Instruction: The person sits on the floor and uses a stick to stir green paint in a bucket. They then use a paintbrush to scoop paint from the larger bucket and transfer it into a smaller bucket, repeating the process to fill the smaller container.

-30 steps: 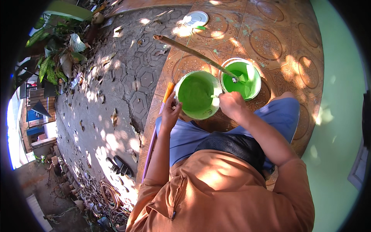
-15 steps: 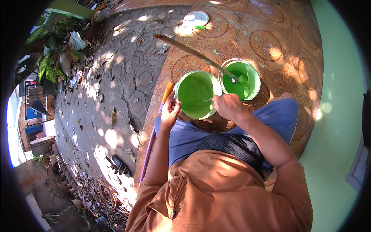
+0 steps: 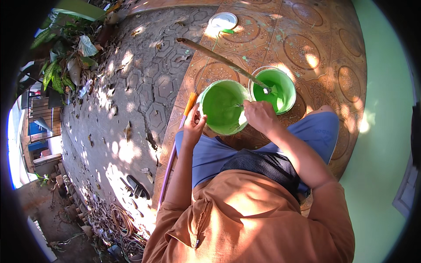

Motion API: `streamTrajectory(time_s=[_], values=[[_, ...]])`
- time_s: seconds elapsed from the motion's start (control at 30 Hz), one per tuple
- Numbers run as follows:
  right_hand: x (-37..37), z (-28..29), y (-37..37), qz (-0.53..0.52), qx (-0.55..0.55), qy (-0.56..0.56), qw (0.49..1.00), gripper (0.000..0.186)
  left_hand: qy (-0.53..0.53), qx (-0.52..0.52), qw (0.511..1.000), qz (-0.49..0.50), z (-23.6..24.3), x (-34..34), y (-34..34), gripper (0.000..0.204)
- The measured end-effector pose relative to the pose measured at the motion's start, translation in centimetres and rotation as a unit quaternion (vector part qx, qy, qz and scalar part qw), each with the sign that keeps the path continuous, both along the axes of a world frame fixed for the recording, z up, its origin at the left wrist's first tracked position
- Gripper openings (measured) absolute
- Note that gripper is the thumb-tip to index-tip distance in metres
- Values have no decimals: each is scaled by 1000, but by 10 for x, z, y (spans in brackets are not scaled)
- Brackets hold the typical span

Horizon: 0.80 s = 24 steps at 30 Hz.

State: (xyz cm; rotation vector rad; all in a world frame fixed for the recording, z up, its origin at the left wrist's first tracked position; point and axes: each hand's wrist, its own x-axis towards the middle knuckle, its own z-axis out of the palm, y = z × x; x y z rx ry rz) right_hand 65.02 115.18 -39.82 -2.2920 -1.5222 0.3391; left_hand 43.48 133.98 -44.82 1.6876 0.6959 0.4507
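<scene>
A bucket with pale green inner walls and green paint stands tilted toward me between my knees. My left hand is closed on its left rim, thumb at the edge. From the right, my right hand grips a thin metal utensil whose working end is inside the bucket; its exact kind is hidden by the fingers. Just behind on the right, touching or almost touching, sits a second bucket of brighter green paint. A long wooden stick leans in it, its upper end pointing far left.
A purple pole with an orange end lies beside my left arm. Farther off on the tiles are a white lid and a green object. Black sandals rest on the paving at left; a green wall rises at right.
My right hand has shifted slightly up, and the utensil with it, higher inside the near bucket. My left hand keeps its place on the rim.
</scene>
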Motion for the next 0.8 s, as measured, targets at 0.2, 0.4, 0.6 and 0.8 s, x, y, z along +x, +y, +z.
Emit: streamTrajectory(time_s=[0.2,0.4,0.6,0.8], values=[[-9,3,-10,60,-94,-19,994,11,39,-37,999,-4,3,-1,4,55],[1,-5,2,-25,25,-74,997,13,47,-18,999,-10,4,-1,7,54],[-11,3,-9,91,-82,-30,992,14,64,-7,998,1,8,-1,4,53],[0,-3,0,-29,0,-72,997,13,65,46,997,-3,12,1,2,53]])
